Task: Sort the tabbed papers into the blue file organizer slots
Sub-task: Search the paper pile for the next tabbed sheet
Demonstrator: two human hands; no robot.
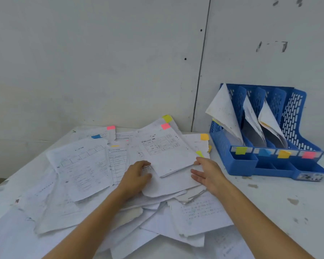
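Note:
A loose heap of white printed papers (86,165) with coloured tabs covers the table. On top lies a sheet with a pink tab (163,148). My left hand (137,176) rests on the heap at that sheet's lower left corner, fingers bent on the paper. My right hand (208,172) lies at the sheet's right edge, fingers straight and spread. The blue file organizer (295,116) stands at the right, its slots labelled yellow, blue, orange and pink; three slots hold curled papers, while the pink one holds none.
A white wall stands close behind the table, with a corner seam just left of the organizer. Bare, stained tabletop (281,199) lies in front of the organizer. The table's left edge (26,159) runs diagonally.

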